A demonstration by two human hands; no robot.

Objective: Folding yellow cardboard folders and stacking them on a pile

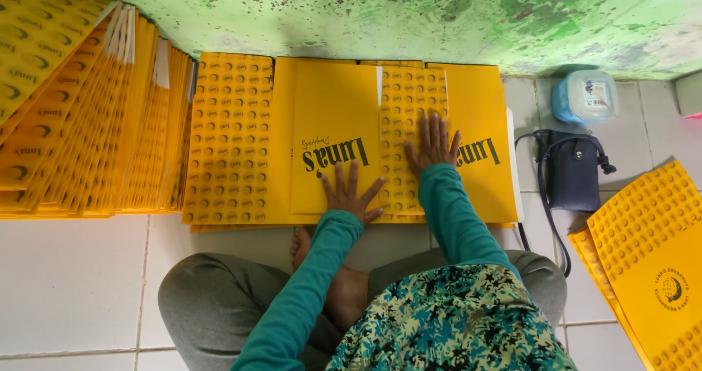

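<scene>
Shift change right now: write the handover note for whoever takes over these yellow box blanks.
Left hand: open, flat, pressing the plain lettered flap of the yellow cardboard blank on the floor.
Right hand: open, flat, fingers spread on the dotted panel beside that flap.
Things: the blank lies on top of a low pile of like sheets against the green wall. A leaning stack of folded blanks stands at the left; more sheets lie at the right, near a dark pouch.
Done: one flap is folded over and lies flat.
Left: the rest of this blank looks unfolded; the pile beneath waits.
</scene>
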